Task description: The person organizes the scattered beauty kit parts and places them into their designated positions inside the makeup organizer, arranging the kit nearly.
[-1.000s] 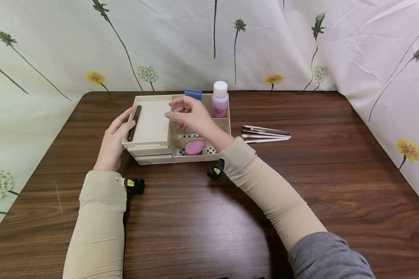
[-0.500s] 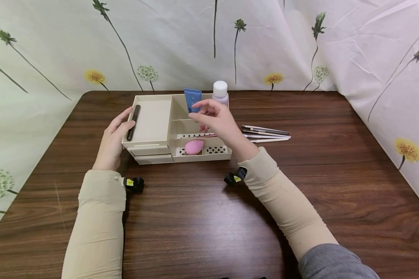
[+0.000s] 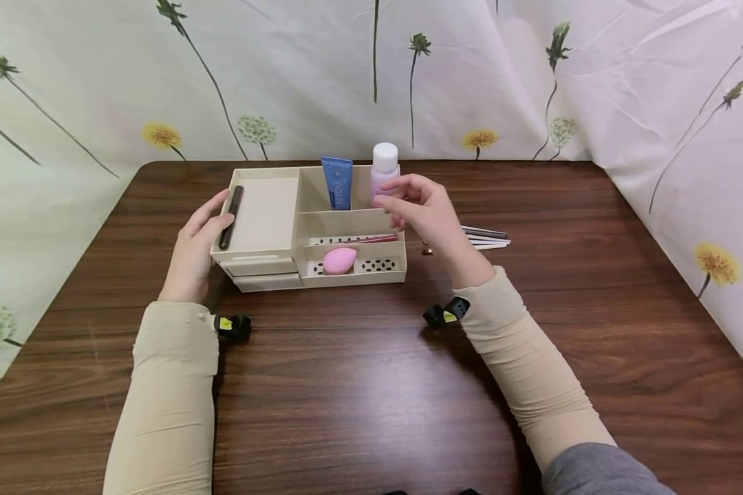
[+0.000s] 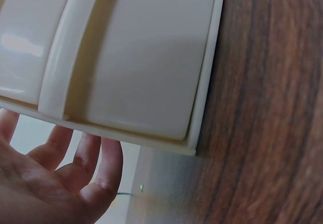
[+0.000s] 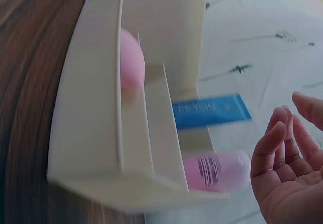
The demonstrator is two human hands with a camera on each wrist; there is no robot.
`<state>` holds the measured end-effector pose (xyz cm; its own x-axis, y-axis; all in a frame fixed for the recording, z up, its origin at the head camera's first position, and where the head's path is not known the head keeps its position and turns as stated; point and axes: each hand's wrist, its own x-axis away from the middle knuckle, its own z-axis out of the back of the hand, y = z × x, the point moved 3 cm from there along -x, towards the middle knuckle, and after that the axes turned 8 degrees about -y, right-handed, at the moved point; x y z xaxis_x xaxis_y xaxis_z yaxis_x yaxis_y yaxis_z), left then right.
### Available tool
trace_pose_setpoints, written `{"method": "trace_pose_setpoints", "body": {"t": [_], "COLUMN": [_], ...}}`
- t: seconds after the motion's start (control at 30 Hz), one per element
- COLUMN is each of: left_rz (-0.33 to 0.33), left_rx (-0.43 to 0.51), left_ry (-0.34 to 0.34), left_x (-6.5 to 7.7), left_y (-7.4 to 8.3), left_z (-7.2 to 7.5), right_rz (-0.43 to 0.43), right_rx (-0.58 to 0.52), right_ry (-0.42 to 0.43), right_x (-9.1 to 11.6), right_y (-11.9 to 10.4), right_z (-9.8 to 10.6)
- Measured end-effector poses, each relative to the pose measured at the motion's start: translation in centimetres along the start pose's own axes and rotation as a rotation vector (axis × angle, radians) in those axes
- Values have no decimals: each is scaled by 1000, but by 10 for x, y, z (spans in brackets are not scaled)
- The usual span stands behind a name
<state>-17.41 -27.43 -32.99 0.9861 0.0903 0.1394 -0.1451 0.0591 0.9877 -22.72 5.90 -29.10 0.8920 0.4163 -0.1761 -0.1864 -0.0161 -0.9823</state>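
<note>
One organizer [image 3: 266,213] stands between the left grip [image 3: 192,258], pinching its rim, and the right grip [image 3: 430,216], loosely spread near a bottle [image 3: 382,176].

The organizer [image 3: 266,213] is cream, sponge [image 3: 339,260] pink, tube [image 3: 338,182] blue, table [image 3: 322,399] brown wood-grained.

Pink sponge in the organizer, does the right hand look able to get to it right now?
Probably yes: the right hand is close by and appears to hold nothing. The sponge sits in the front compartment of the organizer, open at the top, with nothing covering it.
</note>
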Motion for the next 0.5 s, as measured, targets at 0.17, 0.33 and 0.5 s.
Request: {"method": "trace_pose_setpoints", "body": {"t": [0.17,0.33,0.5], "left_rz": [-6,-6,-13], "left_rx": [4,6,6], "left_ry": [-8,-6,-2], "left_x": [1,1,0], "left_y": [0,-1,0], "left_z": [2,1,0], "right_rz": [-50,-80,-109], "right_rx": [4,53,182], "right_ry": [40,56,29], "right_x": [0,-1,-1], "right_y": [4,7,8], "right_z": [21,37,50]}}
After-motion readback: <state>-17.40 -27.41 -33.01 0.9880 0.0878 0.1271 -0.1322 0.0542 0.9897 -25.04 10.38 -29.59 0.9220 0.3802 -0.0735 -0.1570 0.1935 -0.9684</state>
